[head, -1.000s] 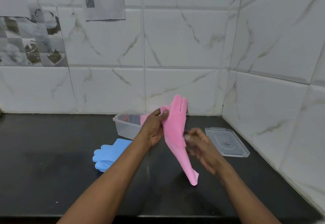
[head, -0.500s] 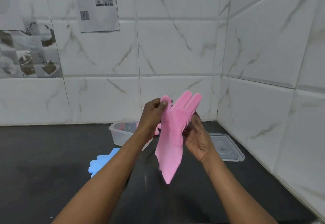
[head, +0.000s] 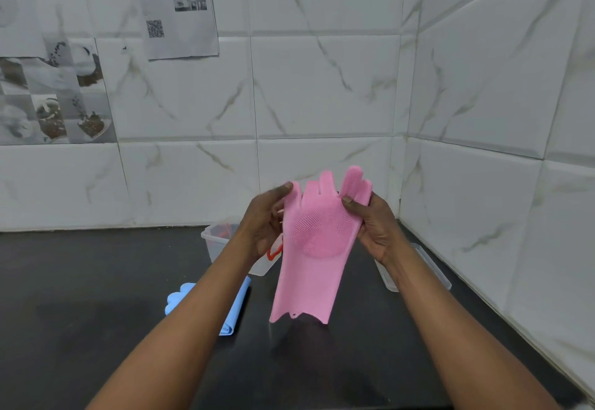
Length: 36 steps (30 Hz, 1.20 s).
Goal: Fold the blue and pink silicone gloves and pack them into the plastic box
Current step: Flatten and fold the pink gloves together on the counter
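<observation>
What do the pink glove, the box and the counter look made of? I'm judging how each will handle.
Pink glove: soft matte silicone by the look; it hangs limp, with a patch of fine bristles on the palm.
Box: clear, slightly frosted thin plastic; the counter shows through its wall.
Counter: dark polished stone, perhaps granite; it gives faint reflections.

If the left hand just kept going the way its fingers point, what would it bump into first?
Probably the tiled wall. The left hand, gripping the pink glove, points up and away, passing above the plastic box; depth is uncertain.
</observation>
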Available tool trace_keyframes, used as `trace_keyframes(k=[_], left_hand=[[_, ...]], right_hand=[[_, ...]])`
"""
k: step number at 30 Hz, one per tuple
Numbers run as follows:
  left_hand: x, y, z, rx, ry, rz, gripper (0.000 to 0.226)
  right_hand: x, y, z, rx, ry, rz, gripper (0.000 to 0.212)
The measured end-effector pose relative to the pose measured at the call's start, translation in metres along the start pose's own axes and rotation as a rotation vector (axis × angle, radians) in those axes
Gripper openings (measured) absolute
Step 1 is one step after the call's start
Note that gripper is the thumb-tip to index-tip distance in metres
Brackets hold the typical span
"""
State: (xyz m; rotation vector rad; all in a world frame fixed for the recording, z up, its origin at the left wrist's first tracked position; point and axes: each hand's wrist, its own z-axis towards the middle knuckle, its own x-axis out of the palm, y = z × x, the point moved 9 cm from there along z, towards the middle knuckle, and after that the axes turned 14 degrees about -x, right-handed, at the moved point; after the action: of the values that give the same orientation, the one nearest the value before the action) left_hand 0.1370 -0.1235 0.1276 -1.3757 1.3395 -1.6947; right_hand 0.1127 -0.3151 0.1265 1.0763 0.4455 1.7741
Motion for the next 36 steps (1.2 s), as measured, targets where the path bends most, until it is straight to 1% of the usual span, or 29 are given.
trace_keyframes(k=[2, 3, 4, 5, 6, 8, 9, 11, 13, 14, 16, 18, 20, 22, 24, 25, 26, 28, 29, 30, 31, 32, 33, 34, 35, 36], left_hand=[[0.013, 0.016, -0.003, -0.202, 0.170, -0.205, 0.062], [0.021, 0.021, -0.006, -0.279, 0.245, -0.246, 0.075], [0.028, 0.024, -0.007, -0.320, 0.315, -0.241, 0.082], [0.032, 0.025, -0.008, -0.325, 0.357, -0.208, 0.080], [0.035, 0.023, -0.007, -0.312, 0.379, -0.172, 0.074], [0.038, 0.019, -0.005, -0.289, 0.378, -0.073, 0.058], [0.038, 0.017, -0.003, -0.279, 0.357, 0.014, 0.054], [0.037, 0.010, 0.003, -0.217, 0.262, 0.272, 0.057], [0.032, 0.000, 0.009, -0.133, 0.116, 0.469, 0.066], [0.029, -0.004, 0.012, -0.099, 0.059, 0.507, 0.064], [0.027, -0.006, 0.015, -0.064, 0.038, 0.492, 0.048], [0.024, -0.004, 0.016, -0.059, 0.076, 0.430, 0.039], [0.020, -0.006, 0.015, -0.021, 0.091, 0.385, 0.040], [0.018, -0.013, 0.012, 0.052, 0.080, 0.361, 0.034], [0.019, -0.021, 0.006, 0.114, 0.061, 0.365, 0.022], [0.020, -0.026, 0.004, 0.145, 0.062, 0.395, 0.019], [0.022, -0.029, 0.002, 0.171, 0.076, 0.431, 0.018], [0.020, -0.032, -0.002, 0.203, 0.064, 0.460, 0.013], [0.021, -0.031, -0.001, 0.192, 0.036, 0.417, 0.014], [0.018, -0.028, 0.000, 0.165, -0.001, 0.342, 0.022], [0.013, -0.024, 0.000, 0.148, -0.035, 0.277, 0.029], [0.009, -0.022, -0.002, 0.150, -0.061, 0.231, 0.030], [0.006, -0.018, -0.004, 0.143, -0.050, 0.193, 0.024], [-0.001, -0.014, -0.005, 0.137, -0.020, 0.142, 0.013], [-0.014, -0.007, -0.007, 0.112, -0.028, 0.057, 0.012], [-0.031, 0.006, -0.006, 0.043, -0.074, -0.055, 0.020]], right_hand=[[0.004, 0.006, 0.006, -0.017, 0.051, -0.035, 0.043], [0.008, 0.009, 0.009, -0.020, 0.085, -0.076, 0.043], [0.012, 0.011, 0.012, -0.021, 0.128, -0.133, 0.043], [0.017, 0.013, 0.014, -0.025, 0.175, -0.201, 0.043], [0.022, 0.015, 0.016, -0.032, 0.217, -0.279, 0.045], [0.025, 0.019, 0.020, -0.055, 0.253, -0.460, 0.053], [0.024, 0.022, 0.021, -0.073, 0.250, -0.568, 0.059], [0.025, 0.026, 0.020, -0.135, 0.261, -0.760, 0.067], [0.028, 0.027, 0.015, -0.183, 0.273, -0.842, 0.069], [0.027, 0.026, 0.011, -0.181, 0.261, -0.847, 0.069], [0.020, 0.018, 0.002, -0.113, 0.239, -0.778, 0.069], [0.009, 0.002, -0.014, 0.013, 0.294, -0.684, 0.066], [-0.003, -0.018, -0.037, 0.155, 0.399, -0.707, 0.059], [-0.019, -0.037, -0.059, 0.264, 0.439, -0.788, 0.047], [-0.036, -0.049, -0.068, 0.293, 0.383, -0.917, 0.035], [-0.046, -0.050, -0.069, 0.286, 0.320, -1.037, 0.028], [-0.055, -0.046, -0.067, 0.262, 0.245, -1.208, 0.022], [-0.063, -0.025, -0.063, 0.131, 0.070, -1.535, 0.018], [-0.062, -0.017, -0.062, 0.048, 0.020, -1.579, 0.017], [-0.062, -0.014, -0.061, -0.014, 0.005, -1.523, 0.015], [-0.063, -0.013, -0.060, -0.047, 0.006, -1.409, 0.011], [-0.067, -0.013, -0.061, -0.050, 0.004, -1.281, 0.007], [-0.074, -0.015, -0.063, -0.037, -0.008, -1.161, 0.006], [-0.083, -0.015, -0.066, -0.021, -0.031, -1.044, 0.007], [-0.092, -0.015, -0.069, -0.007, -0.070, -0.915, 0.009], [-0.101, -0.015, -0.072, 0.011, -0.122, -0.776, 0.011]])
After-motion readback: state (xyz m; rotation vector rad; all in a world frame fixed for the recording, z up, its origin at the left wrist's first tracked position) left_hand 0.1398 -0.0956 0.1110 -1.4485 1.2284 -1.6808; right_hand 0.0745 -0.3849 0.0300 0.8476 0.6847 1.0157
